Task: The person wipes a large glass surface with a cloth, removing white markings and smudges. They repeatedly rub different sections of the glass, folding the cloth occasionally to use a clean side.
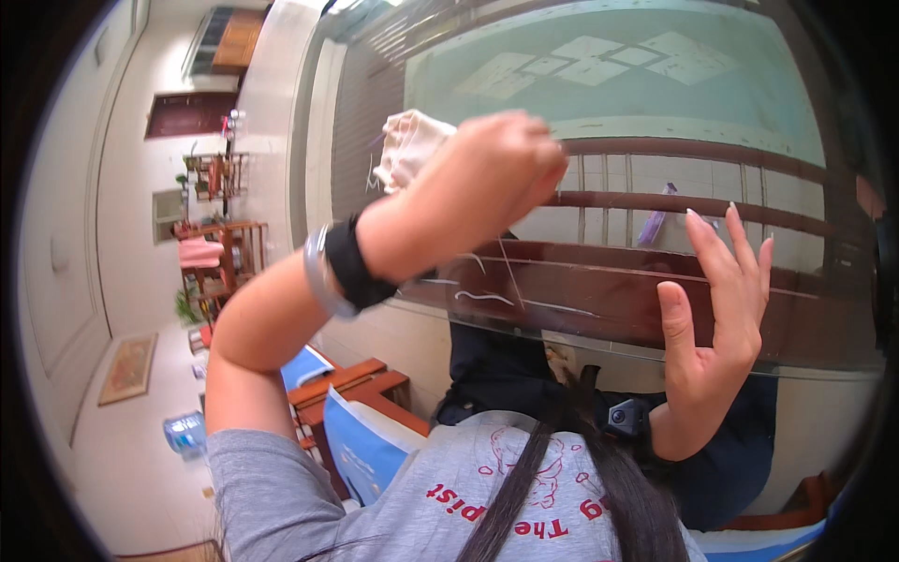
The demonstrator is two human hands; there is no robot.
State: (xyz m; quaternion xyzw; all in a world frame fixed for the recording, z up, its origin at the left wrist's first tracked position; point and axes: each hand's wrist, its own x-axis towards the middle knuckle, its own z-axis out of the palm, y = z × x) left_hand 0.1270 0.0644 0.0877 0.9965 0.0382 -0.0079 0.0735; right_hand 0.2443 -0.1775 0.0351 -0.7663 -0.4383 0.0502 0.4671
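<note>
My left hand is raised over the glass tabletop, its fingers curled and slightly blurred. Its back faces the camera and hides whatever may be between the fingers. A thin pale thread runs below this hand; whether it is held cannot be told. Just behind my left forearm lies a crumpled off-white cloth with loose threads at its edge. My right hand is above the near right part of the glass, fingers spread, holding nothing. Short white thread-like pieces lie near the table's front edge.
A purple packet shows beyond my right hand, at or below the glass. Dark wooden bars are visible through the tabletop. Blue cushions rest on wooden seating at the left. A large blue water bottle stands farther off.
</note>
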